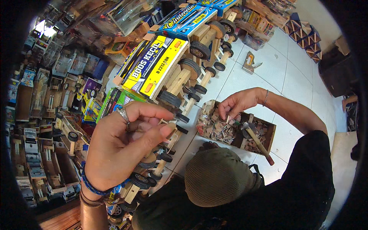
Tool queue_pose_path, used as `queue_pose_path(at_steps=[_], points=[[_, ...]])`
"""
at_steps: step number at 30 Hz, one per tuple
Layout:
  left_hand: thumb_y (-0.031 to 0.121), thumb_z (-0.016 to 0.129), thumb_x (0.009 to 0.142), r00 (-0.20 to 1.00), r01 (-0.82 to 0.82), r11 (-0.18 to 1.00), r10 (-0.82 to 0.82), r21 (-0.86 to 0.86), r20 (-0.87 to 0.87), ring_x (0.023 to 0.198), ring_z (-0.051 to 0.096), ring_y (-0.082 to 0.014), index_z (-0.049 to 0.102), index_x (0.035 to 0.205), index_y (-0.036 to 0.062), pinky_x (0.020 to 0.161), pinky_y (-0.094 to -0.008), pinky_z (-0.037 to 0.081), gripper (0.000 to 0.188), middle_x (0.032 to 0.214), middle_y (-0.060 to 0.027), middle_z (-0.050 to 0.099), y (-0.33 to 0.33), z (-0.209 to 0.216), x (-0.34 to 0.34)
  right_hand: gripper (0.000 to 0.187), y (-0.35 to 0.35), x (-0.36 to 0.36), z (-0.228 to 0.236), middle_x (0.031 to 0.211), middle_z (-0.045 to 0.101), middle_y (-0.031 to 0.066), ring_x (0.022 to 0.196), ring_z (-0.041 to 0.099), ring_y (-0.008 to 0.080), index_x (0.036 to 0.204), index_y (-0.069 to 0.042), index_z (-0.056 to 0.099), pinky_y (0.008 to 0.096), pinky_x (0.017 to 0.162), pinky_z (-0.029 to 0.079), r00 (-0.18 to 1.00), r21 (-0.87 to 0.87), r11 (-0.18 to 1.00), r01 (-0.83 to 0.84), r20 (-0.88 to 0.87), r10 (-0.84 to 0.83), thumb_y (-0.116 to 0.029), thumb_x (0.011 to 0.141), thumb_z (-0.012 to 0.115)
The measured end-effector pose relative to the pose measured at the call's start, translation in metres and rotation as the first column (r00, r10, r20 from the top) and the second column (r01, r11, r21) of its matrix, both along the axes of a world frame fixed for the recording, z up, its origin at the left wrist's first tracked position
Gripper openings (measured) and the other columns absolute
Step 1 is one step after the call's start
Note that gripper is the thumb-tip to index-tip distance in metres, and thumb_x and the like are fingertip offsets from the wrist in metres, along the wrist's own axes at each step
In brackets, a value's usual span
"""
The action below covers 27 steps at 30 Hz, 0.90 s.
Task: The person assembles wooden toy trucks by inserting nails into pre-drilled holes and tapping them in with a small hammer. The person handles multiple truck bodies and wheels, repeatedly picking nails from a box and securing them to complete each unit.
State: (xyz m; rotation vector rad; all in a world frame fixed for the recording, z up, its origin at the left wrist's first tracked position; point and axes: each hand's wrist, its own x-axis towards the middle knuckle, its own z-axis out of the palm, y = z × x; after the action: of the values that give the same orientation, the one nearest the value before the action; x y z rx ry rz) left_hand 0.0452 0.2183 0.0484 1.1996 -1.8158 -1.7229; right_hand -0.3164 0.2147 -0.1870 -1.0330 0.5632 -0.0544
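My left hand (120, 143), with a ring and a dark blue bracelet, is raised in front of a row of wooden toy trucks (161, 69). Its thumb and forefinger are pinched together; whatever lies between them is too small to make out. Farther right, my right hand (239, 102) reaches into an open box (273, 138) of small wood offcuts (226, 128). A small pale stick (228, 119) shows between its thumb and fingers. Across that box lies a hammer (258, 142), its wooden handle sticking out over the near edge.
A staple gun (250, 64) rests on the white tiled floor (268, 69) beyond the box. More toy trucks and parts (46, 153) crowd the left side. Stacked packages (255, 23) stand at the back, and a dark case (339, 73) at far right. My brown-clad knee (218, 178) is near.
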Motion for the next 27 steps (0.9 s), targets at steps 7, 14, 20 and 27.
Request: queue_pose_path(at_steps=[7, 14, 20, 27], points=[[0.002, 0.072, 0.094, 0.998, -0.034, 0.998, 0.032, 0.045, 0.049, 0.085, 0.061, -0.0033, 0.066, 0.119, 0.0001, 0.068, -0.0177, 0.049, 0.026, 0.097, -0.0008, 0.067, 0.0, 0.002, -0.004, 0.024, 0.009, 0.014, -0.039, 0.112, 0.068, 0.0035, 0.101, 0.062, 0.0145, 0.119, -0.005, 0.067, 0.032, 0.087, 0.049, 0.94, -0.452, 0.864, -0.222, -0.333, 0.067, -0.01, 0.095, 0.065], [0.0, 0.071, 0.092, 0.994, -0.11, 0.983, 0.112, -0.147, 0.003, 0.088, 0.063, -0.0071, 0.065, 0.118, -0.0019, 0.077, -0.0213, 0.052, 0.027, 0.095, -0.0025, 0.067, 0.0, 0.013, -0.007, 0.023, 0.025, 0.022, -0.037, 0.098, 0.072, 0.0141, 0.092, 0.068, 0.0325, 0.115, -0.007, 0.067, 0.0427, 0.086, 0.053, 0.86, -0.834, 0.55, -0.044, -0.312, -0.404, -0.021, 0.098, 0.061], [0.014, 0.069, 0.097, 0.962, -0.229, 0.912, 0.265, -0.34, 0.061, 0.086, 0.066, -0.0086, 0.067, 0.118, 0.0003, 0.077, -0.0227, 0.053, 0.026, 0.096, -0.0041, 0.069, -0.034, 0.021, 0.024, 0.036, 0.098, -0.047, 0.054, 0.09, 0.072, 0.0139, 0.084, 0.071, 0.0294, 0.106, -0.007, 0.069, 0.0404, 0.079, 0.054, 0.508, -0.747, 0.661, 0.064, -0.546, -0.666, -0.041, 0.097, 0.064], [0.023, 0.068, 0.099, 0.923, -0.27, 0.93, 0.324, -0.251, 0.207, 0.086, 0.067, -0.0084, 0.069, 0.121, 0.003, 0.077, -0.0224, 0.052, 0.03, 0.096, -0.0023, 0.072, -0.068, 0.003, 0.055, 0.046, 0.219, -0.031, 0.005, 0.092, 0.074, 0.0133, 0.088, 0.073, 0.0251, 0.119, -0.005, 0.069, 0.0399, 0.073, 0.055, 0.501, -0.556, 0.83, 0.038, -0.708, -0.497, -0.038, 0.089, 0.078]])
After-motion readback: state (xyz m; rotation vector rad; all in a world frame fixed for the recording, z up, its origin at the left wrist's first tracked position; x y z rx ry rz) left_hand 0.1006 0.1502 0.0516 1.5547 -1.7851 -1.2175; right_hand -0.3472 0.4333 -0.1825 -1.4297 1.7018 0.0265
